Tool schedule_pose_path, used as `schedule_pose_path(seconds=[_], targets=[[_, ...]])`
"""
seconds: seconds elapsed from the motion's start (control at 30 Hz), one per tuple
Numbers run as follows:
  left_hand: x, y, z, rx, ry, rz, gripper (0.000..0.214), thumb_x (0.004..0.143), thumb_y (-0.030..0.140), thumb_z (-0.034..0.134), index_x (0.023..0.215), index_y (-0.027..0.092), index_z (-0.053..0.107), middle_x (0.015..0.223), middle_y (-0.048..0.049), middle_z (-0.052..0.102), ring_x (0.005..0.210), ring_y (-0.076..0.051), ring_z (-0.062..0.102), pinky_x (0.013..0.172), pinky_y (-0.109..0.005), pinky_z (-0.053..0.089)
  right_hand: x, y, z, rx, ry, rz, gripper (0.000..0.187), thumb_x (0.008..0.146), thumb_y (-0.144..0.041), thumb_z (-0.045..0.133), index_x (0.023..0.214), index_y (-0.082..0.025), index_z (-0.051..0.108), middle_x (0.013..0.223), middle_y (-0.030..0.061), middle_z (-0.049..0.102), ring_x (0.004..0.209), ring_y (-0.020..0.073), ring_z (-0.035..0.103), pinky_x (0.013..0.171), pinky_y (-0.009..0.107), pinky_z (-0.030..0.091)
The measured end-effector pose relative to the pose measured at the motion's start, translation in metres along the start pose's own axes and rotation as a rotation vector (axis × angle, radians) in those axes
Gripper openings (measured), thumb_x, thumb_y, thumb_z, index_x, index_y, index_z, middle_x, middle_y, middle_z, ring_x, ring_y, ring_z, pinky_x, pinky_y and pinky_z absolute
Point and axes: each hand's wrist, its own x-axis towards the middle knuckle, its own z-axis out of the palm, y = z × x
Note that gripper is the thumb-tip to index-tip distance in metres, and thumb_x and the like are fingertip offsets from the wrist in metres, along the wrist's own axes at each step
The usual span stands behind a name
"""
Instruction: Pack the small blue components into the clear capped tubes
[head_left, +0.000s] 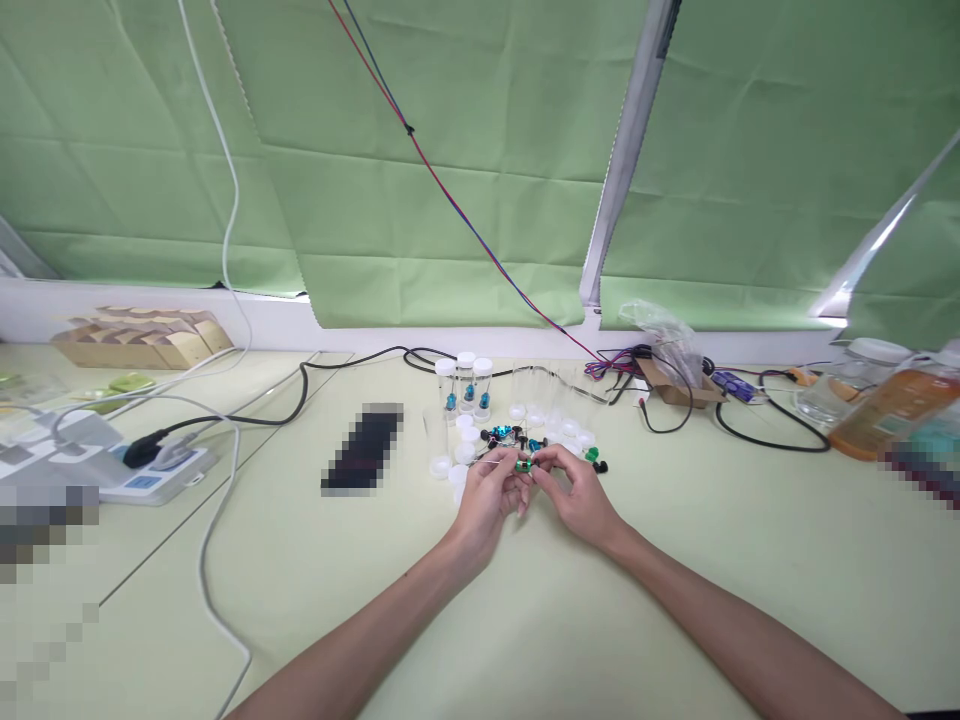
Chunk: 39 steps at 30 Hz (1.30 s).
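Note:
Between the fingertips of my left hand (491, 495) and my right hand (574, 490) is a small green and black part (523, 466); its exact kind is too small to tell. Both hands are closed on it, just above the table. Right behind them lies a loose pile of small blue and black parts (501, 434), with a green piece (592, 454) and a black piece (600, 467) at its right. White caps (465, 435) lie left of the pile. Clear tubes with white caps (466, 380) stand farther back, blue parts inside them.
More clear tubes (534, 390) stand behind the pile. A blurred dark rectangle (364, 450) lies to the left. A power strip (157, 475) with plugs and white cable is at far left. An orange bottle (892, 410) and cardboard box (679, 385) stand right; black cable (360, 357) runs along the back.

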Motion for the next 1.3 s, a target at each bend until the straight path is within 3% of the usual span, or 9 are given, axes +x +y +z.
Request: schedule_pose_path(seconds=[0.4,0.47,0.57,0.63,0.83,1.0,1.2,1.3], targets=[[-0.0011,-0.0033,-0.0007,0.018,-0.017,-0.036,0.024,0.079,0.037,0.068,0.082,0.016,0.058,0.06,-0.0015,0.06,0.047,-0.011,0.053,0.04,-0.02,0.037,0.0006,0.0,0.0011,-0.022,-0.022,0.058,0.04,0.099,-0.036,0.042,0.064,-0.02,0.051,0.06,-0.0014,0.053,0.059,0.0139,0.052,0.063,0.027,0.041],[-0.001,-0.0027,-0.0004,0.014,-0.016,-0.033,0.024,0.079,0.037,0.068,0.082,0.016,0.058,0.06,-0.0018,0.06,0.047,-0.011,0.052,0.04,-0.02,0.037,0.0005,0.0007,0.0015,-0.016,-0.012,0.059,0.037,0.098,-0.036,0.043,0.067,-0.019,0.054,0.062,-0.0009,0.056,0.061,0.0144,0.054,0.064,0.027,0.042],[-0.0002,-0.0012,-0.0008,0.0,-0.006,-0.011,0.023,0.079,0.036,0.068,0.082,0.015,0.059,0.062,-0.0017,0.059,0.047,-0.01,0.05,0.04,-0.02,0.037,-0.0001,0.0001,0.0013,0.007,0.009,0.037,0.016,0.095,-0.033,0.052,0.091,-0.019,0.06,0.077,0.0013,0.063,0.074,0.0168,0.061,0.073,0.029,0.046],[0.0005,-0.0006,-0.0016,-0.006,-0.005,0.005,0.022,0.079,0.035,0.068,0.082,0.014,0.06,0.062,-0.0014,0.059,0.047,-0.01,0.05,0.04,-0.02,0.037,-0.0005,-0.001,0.0008,0.019,0.011,0.014,0.015,0.092,-0.03,0.056,0.103,-0.02,0.058,0.085,0.0026,0.065,0.081,0.0181,0.062,0.079,0.03,0.047],[0.0015,-0.0015,-0.0033,-0.01,-0.013,0.008,0.022,0.08,0.035,0.068,0.083,0.014,0.061,0.061,-0.001,0.058,0.046,-0.01,0.05,0.04,-0.02,0.038,-0.0013,-0.0011,0.0002,0.015,-0.006,0.004,0.014,0.092,-0.028,0.055,0.104,-0.02,0.057,0.086,0.0027,0.064,0.082,0.0183,0.062,0.08,0.031,0.048],[0.0003,-0.0019,-0.0023,-0.009,-0.008,-0.011,0.024,0.078,0.037,0.07,0.082,0.015,0.059,0.061,-0.0011,0.059,0.045,-0.01,0.05,0.04,-0.02,0.037,-0.0006,0.0002,0.0004,-0.023,-0.017,0.019,0.014,0.094,-0.031,0.052,0.093,-0.019,0.059,0.083,0.0032,0.064,0.08,0.0184,0.061,0.076,0.03,0.046],[-0.0014,-0.0019,-0.0003,0.012,-0.007,-0.029,0.025,0.077,0.038,0.069,0.08,0.016,0.058,0.059,-0.0017,0.06,0.046,-0.011,0.051,0.04,-0.02,0.036,0.0011,-0.0021,0.0006,-0.04,-0.04,0.052,0.035,0.098,-0.038,0.042,0.07,-0.02,0.053,0.064,-0.0002,0.056,0.063,0.0156,0.054,0.066,0.028,0.043],[-0.0015,-0.0018,0.0003,0.008,-0.002,-0.035,0.026,0.076,0.039,0.07,0.08,0.016,0.058,0.059,-0.0015,0.06,0.046,-0.011,0.052,0.04,-0.02,0.036,0.0011,-0.0019,0.0013,-0.042,-0.034,0.061,0.039,0.098,-0.04,0.041,0.067,-0.02,0.052,0.062,-0.0003,0.055,0.061,0.0154,0.053,0.064,0.028,0.042]])
